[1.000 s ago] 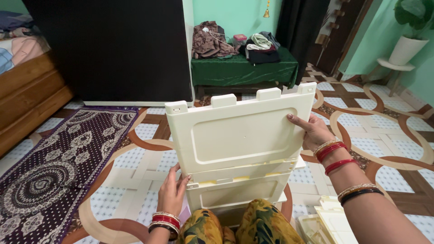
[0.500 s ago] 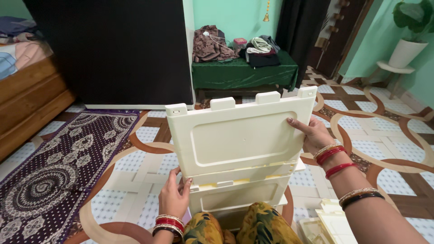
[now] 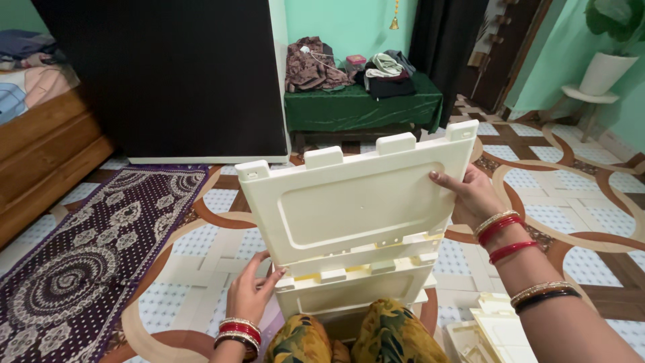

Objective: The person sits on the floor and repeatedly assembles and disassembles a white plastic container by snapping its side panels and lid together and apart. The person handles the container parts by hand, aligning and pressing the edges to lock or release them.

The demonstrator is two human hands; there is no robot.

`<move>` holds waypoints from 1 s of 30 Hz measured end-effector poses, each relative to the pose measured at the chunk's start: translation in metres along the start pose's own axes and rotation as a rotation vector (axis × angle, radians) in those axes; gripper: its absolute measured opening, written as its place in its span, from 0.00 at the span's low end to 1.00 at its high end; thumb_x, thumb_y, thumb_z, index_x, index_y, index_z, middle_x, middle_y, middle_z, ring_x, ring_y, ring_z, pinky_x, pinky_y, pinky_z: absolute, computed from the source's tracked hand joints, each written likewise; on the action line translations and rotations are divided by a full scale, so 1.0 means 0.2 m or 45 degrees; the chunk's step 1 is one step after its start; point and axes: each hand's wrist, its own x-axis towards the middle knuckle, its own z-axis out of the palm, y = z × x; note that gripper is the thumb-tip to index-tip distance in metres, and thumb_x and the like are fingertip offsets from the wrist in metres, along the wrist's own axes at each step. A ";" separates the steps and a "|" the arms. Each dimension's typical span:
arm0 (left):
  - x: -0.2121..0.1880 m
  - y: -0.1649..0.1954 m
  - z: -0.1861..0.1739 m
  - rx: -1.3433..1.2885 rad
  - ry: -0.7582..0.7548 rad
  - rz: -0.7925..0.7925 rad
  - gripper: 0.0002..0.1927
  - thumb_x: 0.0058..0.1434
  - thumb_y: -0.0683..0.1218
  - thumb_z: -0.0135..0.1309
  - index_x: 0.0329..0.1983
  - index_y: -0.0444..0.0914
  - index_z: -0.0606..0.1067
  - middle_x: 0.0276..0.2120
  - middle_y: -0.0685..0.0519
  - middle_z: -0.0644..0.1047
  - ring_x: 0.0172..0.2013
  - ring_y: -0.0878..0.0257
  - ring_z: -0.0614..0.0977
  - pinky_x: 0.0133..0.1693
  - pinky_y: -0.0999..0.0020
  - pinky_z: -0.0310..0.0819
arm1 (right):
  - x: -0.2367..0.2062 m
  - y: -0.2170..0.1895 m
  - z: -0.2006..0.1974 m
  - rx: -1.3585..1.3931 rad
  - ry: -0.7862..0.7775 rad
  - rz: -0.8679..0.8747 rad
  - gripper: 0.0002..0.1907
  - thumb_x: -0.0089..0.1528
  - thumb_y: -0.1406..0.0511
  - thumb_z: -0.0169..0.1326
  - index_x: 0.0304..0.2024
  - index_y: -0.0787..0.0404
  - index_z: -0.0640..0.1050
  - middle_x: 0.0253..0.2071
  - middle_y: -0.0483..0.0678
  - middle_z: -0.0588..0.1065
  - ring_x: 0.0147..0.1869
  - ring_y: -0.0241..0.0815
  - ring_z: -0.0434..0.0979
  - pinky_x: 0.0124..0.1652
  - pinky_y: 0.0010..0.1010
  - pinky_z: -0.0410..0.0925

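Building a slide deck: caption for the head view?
Right hand tilts a cream plastic panel above a second panel steadied by the left hand.
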 end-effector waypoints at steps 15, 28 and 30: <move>0.08 0.16 -0.16 0.099 -0.005 0.227 0.17 0.64 0.56 0.55 0.47 0.40 0.76 0.42 0.51 0.86 0.45 0.58 0.87 0.43 0.60 0.81 | -0.02 0.03 -0.04 0.018 -0.034 -0.028 0.22 0.61 0.63 0.62 0.55 0.63 0.75 0.53 0.51 0.78 0.56 0.45 0.79 0.54 0.45 0.72; 0.17 0.53 0.05 -0.250 -0.088 0.489 0.25 0.66 0.52 0.51 0.65 0.40 0.67 0.61 0.46 0.76 0.58 0.56 0.80 0.54 0.59 0.77 | -0.19 -0.09 -0.45 0.195 0.158 -0.287 0.28 0.67 0.57 0.57 0.66 0.59 0.68 0.66 0.48 0.72 0.71 0.48 0.70 0.68 0.57 0.62; 0.16 0.61 0.09 -0.169 -0.104 0.538 0.26 0.65 0.52 0.52 0.65 0.40 0.67 0.63 0.47 0.75 0.59 0.55 0.79 0.57 0.57 0.73 | -0.29 -0.09 -0.54 0.299 0.211 -0.288 0.30 0.65 0.54 0.55 0.67 0.57 0.67 0.66 0.48 0.72 0.68 0.49 0.71 0.62 0.59 0.62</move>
